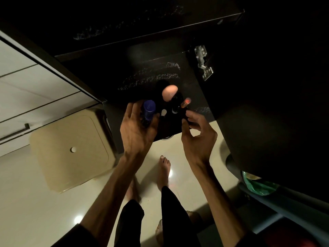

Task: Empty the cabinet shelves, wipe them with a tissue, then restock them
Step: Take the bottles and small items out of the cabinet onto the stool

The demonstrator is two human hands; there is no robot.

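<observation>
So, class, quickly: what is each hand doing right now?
Left hand: holding the blue-capped bottle.
Right hand: fingers curled, whether holding anything cannot be told.

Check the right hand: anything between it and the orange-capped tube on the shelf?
Nothing visible. The right hand sits just below the orange-capped tube with open fingers and only dark shelf between them. A black bottle stands close beside the tube's left, not in the path.

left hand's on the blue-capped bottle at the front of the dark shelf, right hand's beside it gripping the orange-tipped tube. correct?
Not quite. The head view shows the left hand around the blue-capped bottle at the front of the dark shelf, but the right hand is not gripping the orange-tipped tube. Its fingers are loosely curled just short of the tube, holding nothing.
</observation>
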